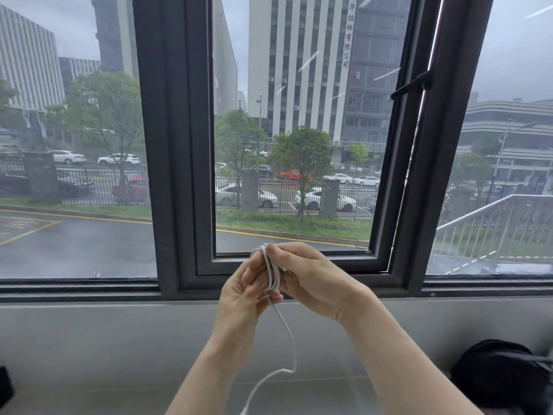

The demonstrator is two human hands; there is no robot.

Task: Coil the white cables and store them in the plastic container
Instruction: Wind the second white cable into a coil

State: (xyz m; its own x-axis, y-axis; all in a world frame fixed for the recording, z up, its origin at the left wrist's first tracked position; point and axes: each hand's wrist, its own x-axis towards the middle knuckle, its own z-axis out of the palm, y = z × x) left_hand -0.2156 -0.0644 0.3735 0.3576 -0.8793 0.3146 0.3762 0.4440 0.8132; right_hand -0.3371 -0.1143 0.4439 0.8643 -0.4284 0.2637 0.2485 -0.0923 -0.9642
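Cable: a thin white cable (273, 272), partly wound into a small bundle of loops held up in front of the window frame (176, 145), above the grey sill (89, 339).
Loose end: one strand hangs from the bundle, curves down between the forearms and runs out of the bottom of the view; its far end is not visible.
Left hand: the left hand (244, 298) has its fingers curled round the lower part of the loops, holding the bundle from below.
Right hand: the right hand (308, 275) pinches the top of the loops with thumb and fingertips, closed on the cable.
Handling: it looks light, soft and springy, so the loops will likely pop open if the pinch relaxes.
Where to hold: best kept pinched across all the loops at one point, with the other hand feeding the hanging strand.
Container: no plastic container is in view.
Other: a dark object (505, 375) sits at the lower right of the sill; what it is cannot be told.
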